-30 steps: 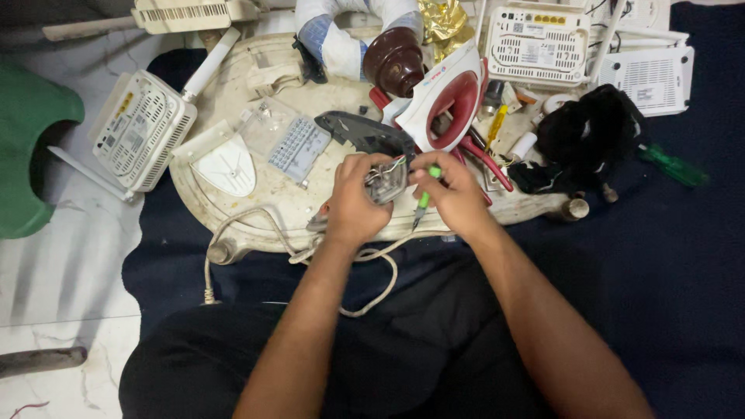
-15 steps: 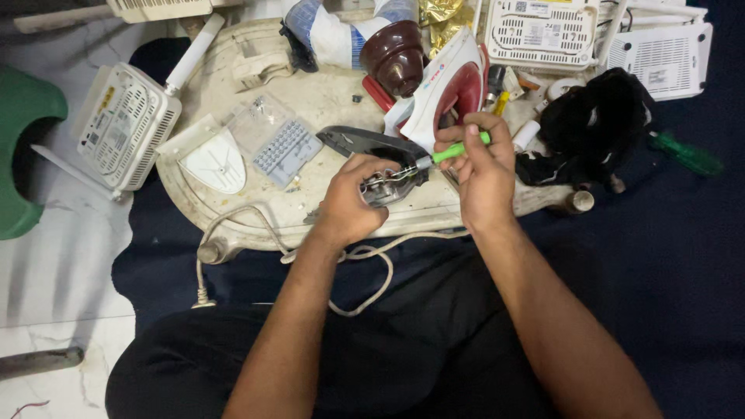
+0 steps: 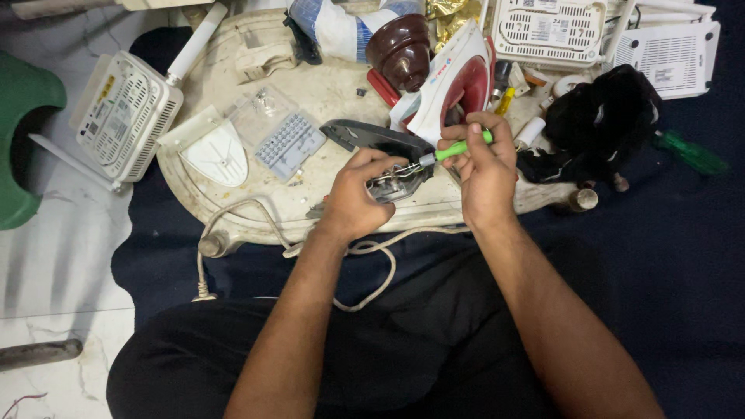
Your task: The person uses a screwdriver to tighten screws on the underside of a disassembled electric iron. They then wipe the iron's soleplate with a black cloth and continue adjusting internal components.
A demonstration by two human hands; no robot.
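Biggest thing first: the oval white bench [image 3: 233, 206] sits right in front of the person's lap, crowded with parts, so everything stays within arm's reach. On its far side the white-and-red iron shell [image 3: 458, 81] lies opened up, apparently set aside out of the working zone, and the grey soleplate [image 3: 372, 138] lies flat just behind the hands. A cream power cord [image 3: 365, 256] loops off the near edge toward the lap.

Now the hands. The left hand [image 3: 358, 194] presses down on a small metal assembly [image 3: 400, 182] at the bench's near edge, fingers curled tight over it, probably to keep it from shifting under the tool. The right hand [image 3: 485, 174] has its fingers closed around a green-handled screwdriver [image 3: 458, 147], a firm grip high on the handle, suited to twisting.

The screwdriver's long axis runs nearly level, handle to the right, tip pointing left and slightly down into the assembly, just beside the left fingertips.
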